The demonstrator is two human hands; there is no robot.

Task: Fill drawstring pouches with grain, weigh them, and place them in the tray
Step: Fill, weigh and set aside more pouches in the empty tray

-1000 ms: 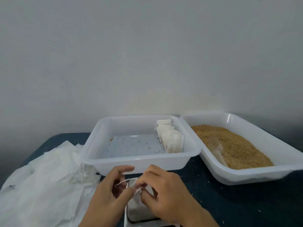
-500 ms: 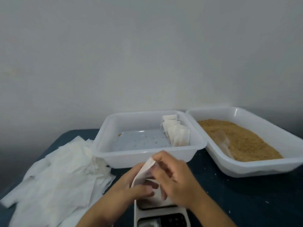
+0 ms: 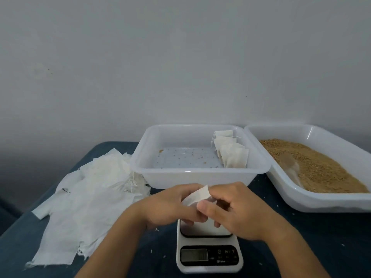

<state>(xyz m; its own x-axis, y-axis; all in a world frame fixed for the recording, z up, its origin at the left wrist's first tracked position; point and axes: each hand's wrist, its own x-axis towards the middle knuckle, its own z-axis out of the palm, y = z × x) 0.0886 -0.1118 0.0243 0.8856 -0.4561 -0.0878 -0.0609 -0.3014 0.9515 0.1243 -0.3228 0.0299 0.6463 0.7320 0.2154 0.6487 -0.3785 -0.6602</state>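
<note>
Both hands hold one white drawstring pouch (image 3: 197, 195) above the platform of a small white kitchen scale (image 3: 208, 251). My left hand (image 3: 170, 207) grips the pouch from the left, and my right hand (image 3: 234, 209) pinches it from the right. Most of the pouch is hidden by fingers. Behind the hands stands a white tray (image 3: 180, 177) with several filled pouches (image 3: 230, 151) lined along its right wall. A second white tray (image 3: 325, 203) on the right holds brown grain (image 3: 321, 165).
A heap of flat white empty pouches (image 3: 86, 197) lies on the dark blue table (image 3: 321, 247) to the left. A clear scoop (image 3: 293, 169) lies in the grain. Loose grains dot the tabletop. A grey wall rises right behind the trays.
The view tilted down, bringing the scale's display into sight. The hands stayed over the scale and turned the pouch, its top corner now sticking up between them.
</note>
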